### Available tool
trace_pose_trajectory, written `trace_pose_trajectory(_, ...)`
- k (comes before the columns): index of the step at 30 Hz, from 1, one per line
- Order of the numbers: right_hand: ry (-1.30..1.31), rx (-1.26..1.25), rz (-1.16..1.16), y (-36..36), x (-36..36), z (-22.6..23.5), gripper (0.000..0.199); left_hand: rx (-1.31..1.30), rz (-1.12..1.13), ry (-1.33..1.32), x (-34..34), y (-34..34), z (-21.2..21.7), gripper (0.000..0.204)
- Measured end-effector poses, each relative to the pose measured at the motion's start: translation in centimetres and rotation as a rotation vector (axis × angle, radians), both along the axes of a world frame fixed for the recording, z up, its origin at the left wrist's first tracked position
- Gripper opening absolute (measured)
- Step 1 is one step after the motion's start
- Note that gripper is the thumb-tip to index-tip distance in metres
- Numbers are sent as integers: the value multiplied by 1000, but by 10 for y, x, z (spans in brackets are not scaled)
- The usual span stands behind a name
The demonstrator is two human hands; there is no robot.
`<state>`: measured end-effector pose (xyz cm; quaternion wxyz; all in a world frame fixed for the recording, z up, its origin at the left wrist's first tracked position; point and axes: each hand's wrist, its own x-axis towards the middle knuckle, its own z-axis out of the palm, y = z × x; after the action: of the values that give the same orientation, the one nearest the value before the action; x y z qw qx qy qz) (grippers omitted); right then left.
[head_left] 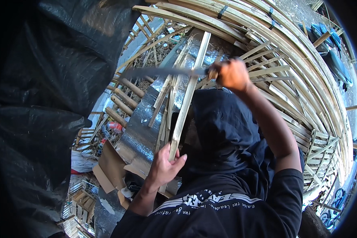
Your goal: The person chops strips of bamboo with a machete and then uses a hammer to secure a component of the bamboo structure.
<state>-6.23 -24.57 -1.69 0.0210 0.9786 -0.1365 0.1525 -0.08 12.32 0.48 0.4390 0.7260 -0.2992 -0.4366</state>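
Left hand (162, 167): fingers and thumb closed about the near end of a long pale wooden strip (185, 103), which slants up and away across the middle of the view. Right hand (233, 74): clenched round the handle (212, 75) of a long blade (154, 72) — both hand and blade are blurred. The blade points left and crosses the strip towards its far end; whether it touches cannot be told. Loose strips (173, 93) lie just left of the held one, above a silvery sheet (135, 143). Dark cloth (224, 123) covers the lap. Further left: round poles (124, 101), an open cardboard box (110, 166) and black sheeting (47, 79). Far and right — a curved stack of long strips (305, 59), banded in places, with a slatted panel (319, 154) beside it
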Motion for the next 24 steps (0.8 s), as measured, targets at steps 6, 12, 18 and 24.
trace_pose_trajectory(6, 120, -1, -541, -100, -16, 18, 21, -73, 137, 32, -1, 19, -3, 24)
trace_pose_trajectory(12, -160, 245, -493, -30, -7, 23, 17, -19, 217, 238, 19, 5, -19, 23)
trace_pose_trajectory(18, -149, 203, -53, 38, 0, 9, 13, -27, 187, 362, 17, -7, -11, 23)
trace_pose_trajectory(24, 162, 222, -55, 40, -2, 10, 15, -56, 68, -9, 2, 10, -18, 29)
